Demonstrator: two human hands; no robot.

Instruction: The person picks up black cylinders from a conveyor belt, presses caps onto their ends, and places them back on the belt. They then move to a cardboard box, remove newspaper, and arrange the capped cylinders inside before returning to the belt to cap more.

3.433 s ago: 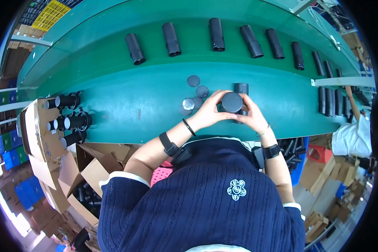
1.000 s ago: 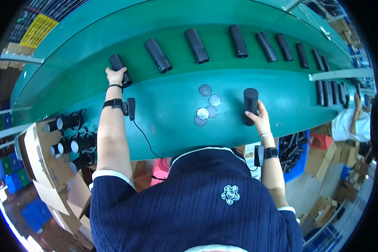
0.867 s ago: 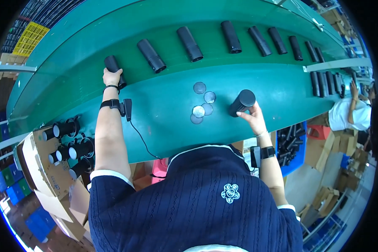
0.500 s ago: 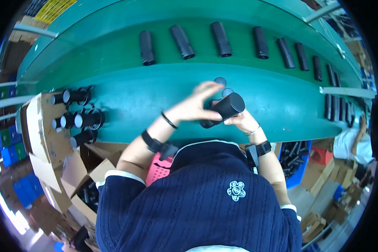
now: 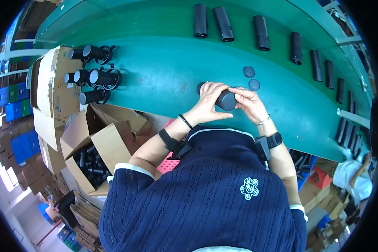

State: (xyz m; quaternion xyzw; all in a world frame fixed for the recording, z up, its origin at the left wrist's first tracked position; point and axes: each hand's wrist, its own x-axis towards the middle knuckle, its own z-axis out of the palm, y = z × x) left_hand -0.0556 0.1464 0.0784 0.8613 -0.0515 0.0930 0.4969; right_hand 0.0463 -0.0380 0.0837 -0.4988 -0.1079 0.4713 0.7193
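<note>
A thick black cylinder (image 5: 227, 101) is held between my hands above the near part of the green bench, its round end facing me. My left hand (image 5: 210, 103) lies over its left side with the fingers curled over the top and the thumb stretched out below. On the other side, my right hand (image 5: 250, 105) grips near the rim of the round end with fingertips and thumb. Part of the cylinder behind my fingers is hidden. Just beyond my right hand, two flat black discs, a farther disc (image 5: 248, 72) and a nearer disc (image 5: 254, 85), lie on the bench.
Black tubes (image 5: 261, 33) lie spaced along a darker green strip (image 5: 155, 21) at the back. Several larger black cylinders with rings (image 5: 103, 77) stand at the left, beside a cardboard box (image 5: 65, 101). Below is an open carton (image 5: 88, 168) of black parts. A blue bin (image 5: 302, 178) sits lower right.
The view has shifted, so the bench appears tilted. My left hand has closed over the cylinder from a looser, blurred pose. The cylinder's round end has turned toward me. Tubes at the back moved rightward in view.
</note>
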